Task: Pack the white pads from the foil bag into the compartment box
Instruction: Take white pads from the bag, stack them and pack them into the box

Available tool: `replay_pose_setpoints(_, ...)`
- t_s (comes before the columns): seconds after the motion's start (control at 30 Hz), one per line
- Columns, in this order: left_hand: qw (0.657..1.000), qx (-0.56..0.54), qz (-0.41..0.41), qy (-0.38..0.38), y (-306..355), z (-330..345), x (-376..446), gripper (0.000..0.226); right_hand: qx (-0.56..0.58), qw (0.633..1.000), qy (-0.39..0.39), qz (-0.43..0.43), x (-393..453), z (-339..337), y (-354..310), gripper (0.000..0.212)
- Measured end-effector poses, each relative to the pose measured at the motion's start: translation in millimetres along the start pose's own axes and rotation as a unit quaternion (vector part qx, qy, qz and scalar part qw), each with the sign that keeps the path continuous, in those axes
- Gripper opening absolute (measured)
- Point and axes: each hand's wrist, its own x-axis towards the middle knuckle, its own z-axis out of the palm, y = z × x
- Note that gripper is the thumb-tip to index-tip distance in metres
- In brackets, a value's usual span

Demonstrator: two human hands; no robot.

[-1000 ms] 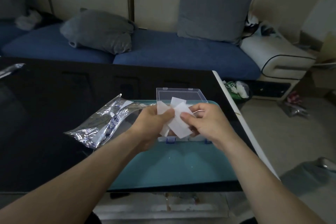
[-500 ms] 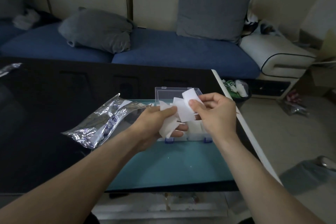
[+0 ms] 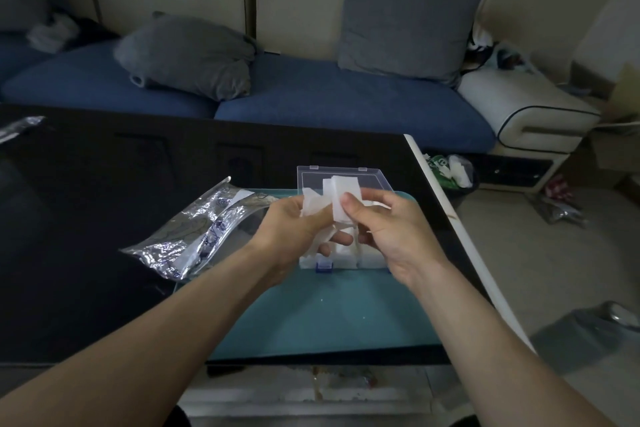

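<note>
White pads (image 3: 341,198), thin, flat and rectangular, are held above the compartment box (image 3: 343,218): the left hand (image 3: 294,227) grips a loose bunch, the right hand (image 3: 384,222) pinches one by thumb and fingers. The clear plastic box, lid up, sits on a teal mat (image 3: 322,312) near the glossy black tabletop's (image 3: 86,218) right edge. The crinkled foil bag (image 3: 194,236) lies just left. Beyond stands a blue sofa (image 3: 311,97) with grey cushions.

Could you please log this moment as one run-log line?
left hand: holds pads | right hand: pinches pad | box: open | bag: on table
</note>
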Motion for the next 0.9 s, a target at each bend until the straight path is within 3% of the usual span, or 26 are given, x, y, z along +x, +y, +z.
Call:
replay_pose_setpoints(0.1, 0.999, -0.036, -0.02, -0.028, 4.7, -1.0, -3.3, 0.019, -0.01, 0.999, -0.033, 0.003, 1.5, -1.0, -0.1, 0.021)
replay_pose_setpoints(0.23, 0.99, -0.105, -0.072, -0.062, 7.8, -5.5, -0.3, 0.023, 0.087, 0.996, 0.017, 0.002, 2.7, -7.4, -5.0, 0.008)
replay_pose_setpoints(0.33, 0.978, -0.148, -0.113, -0.099, 8.7, -14.4, 1.9, 0.03, 0.191, 0.981, 0.029, 0.029, 4.7, -15.9, -12.7, 0.01)
replay_pose_setpoints(0.43, 0.953, -0.237, -0.146, -0.115, 10.8, -19.3, 2.8, 0.044, 0.198, 0.978, -0.023, 0.055, 3.1, -21.2, -16.3, 0.017)
replay_pose_setpoints(0.5, 0.951, -0.252, -0.136, -0.112, 9.8, -19.3, 5.3, 0.04, 0.169, 0.978, -0.07, 0.096, 1.1, -21.9, -15.8, 0.003)
replay_pose_setpoints(0.6, 0.97, -0.202, -0.088, -0.106, 5.0, -15.4, 11.5, 0.034, 0.161, 0.971, -0.11, 0.135, -0.3, -19.1, -10.9, 0.026)
replay_pose_setpoints(0.77, 0.99, -0.128, -0.033, -0.054, -4.1, -16.9, 19.3, 0.049, 0.188, 0.966, -0.116, 0.131, -5.2, -5.0, -9.1, 0.018)
replay_pose_setpoints(0.9, 0.993, -0.118, -0.003, -0.019, -5.4, -13.9, 18.6, 0.053, 0.192, 0.968, -0.123, 0.102, -8.2, -3.1, -10.9, 0.031)
